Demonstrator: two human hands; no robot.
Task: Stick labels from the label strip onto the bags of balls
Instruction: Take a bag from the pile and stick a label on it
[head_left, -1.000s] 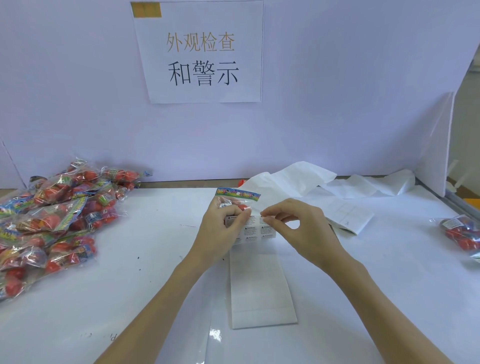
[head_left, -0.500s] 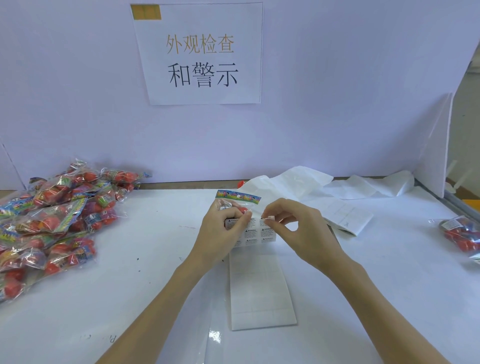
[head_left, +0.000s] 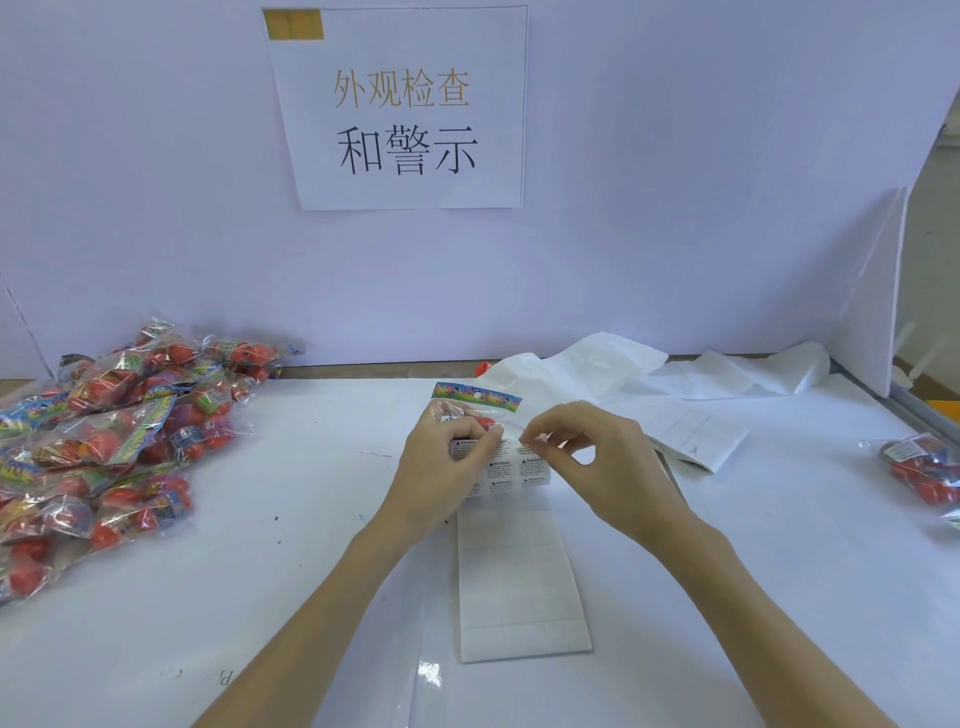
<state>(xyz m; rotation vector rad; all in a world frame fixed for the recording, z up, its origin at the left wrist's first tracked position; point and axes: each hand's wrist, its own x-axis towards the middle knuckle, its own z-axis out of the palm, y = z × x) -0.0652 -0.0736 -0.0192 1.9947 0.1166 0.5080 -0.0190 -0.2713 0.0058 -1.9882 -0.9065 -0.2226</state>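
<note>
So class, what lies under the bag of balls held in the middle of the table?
Under the bag of balls lies the label strip, its printed warning labels near the hands. The left hand covers the bag's lower part, so what lies there stays hidden.

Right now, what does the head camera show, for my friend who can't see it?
The left hand holds a bag of balls and the label strip while the right hand pinches at a label. More bags are piled at left.
</note>
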